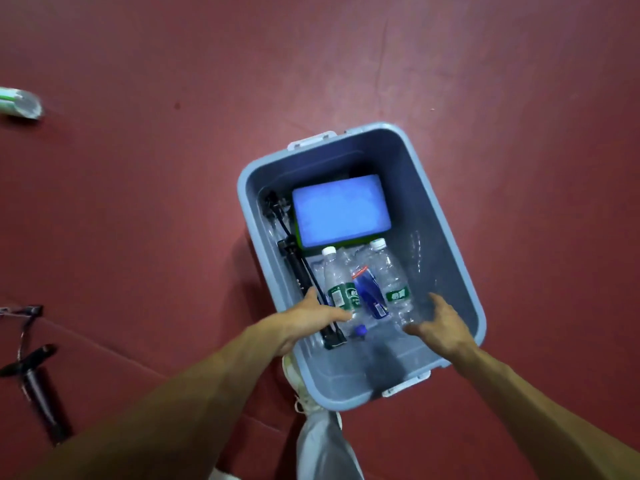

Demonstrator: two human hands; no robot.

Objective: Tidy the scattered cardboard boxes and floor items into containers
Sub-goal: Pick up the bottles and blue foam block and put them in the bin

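A blue-grey plastic bin (446, 216) stands on the red floor. Inside lie a white-topped box with a green edge (341, 211), a black pump-like tool (298, 268), two clear bottles with green labels (337, 289) (393, 282) and a small blue bottle (369, 296). My left hand (311, 318) reaches over the bin's left near rim. Its fingers are straight and end at the base of the left green-label bottle. My right hand (441, 327) hovers inside the bin beside the right bottle, its fingers loosely spread and holding nothing.
On the floor at the far left lies a clear bottle with green stripes (22, 103). A black hand pump (34, 379) lies at the lower left. My shoe (294, 374) and grey trouser leg (322, 445) touch the bin's near corner.
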